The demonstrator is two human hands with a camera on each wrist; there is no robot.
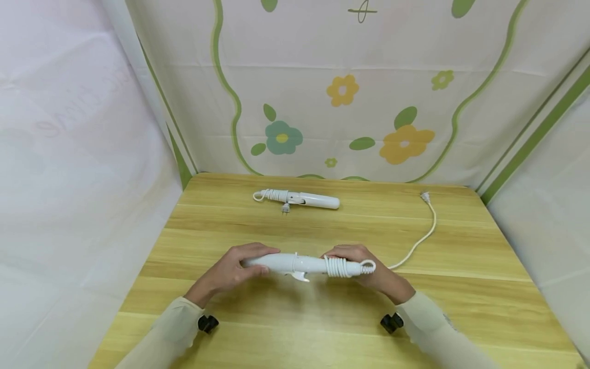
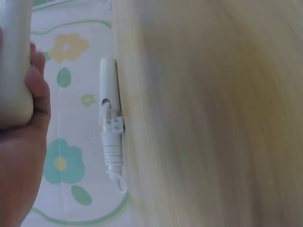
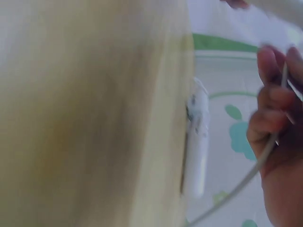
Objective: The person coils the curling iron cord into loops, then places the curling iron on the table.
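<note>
A white curling iron point(image 1: 309, 264) is held level above the wooden table, its lever pointing toward me. My left hand point(image 1: 235, 266) grips the wide barrel end, thumb on the near side and fingers on the far side. Several turns of white power cord point(image 1: 337, 267) circle the handle at the right. Behind that handle, my right hand point(image 1: 355, 251) is partly hidden. In the right wrist view, the curled fingers point(image 3: 272, 120) hold a loose length of cord point(image 3: 236, 190). That length runs onto the table and ends in a plug point(image 1: 425, 196).
A second white curling iron point(image 1: 318, 200), its cord wound round the handle and its small plug point(image 1: 286, 208) in front, lies near the back of the table point(image 1: 295, 333). Flower-printed fabric point(image 1: 313, 118) hangs behind the table, with pale fabric on both sides.
</note>
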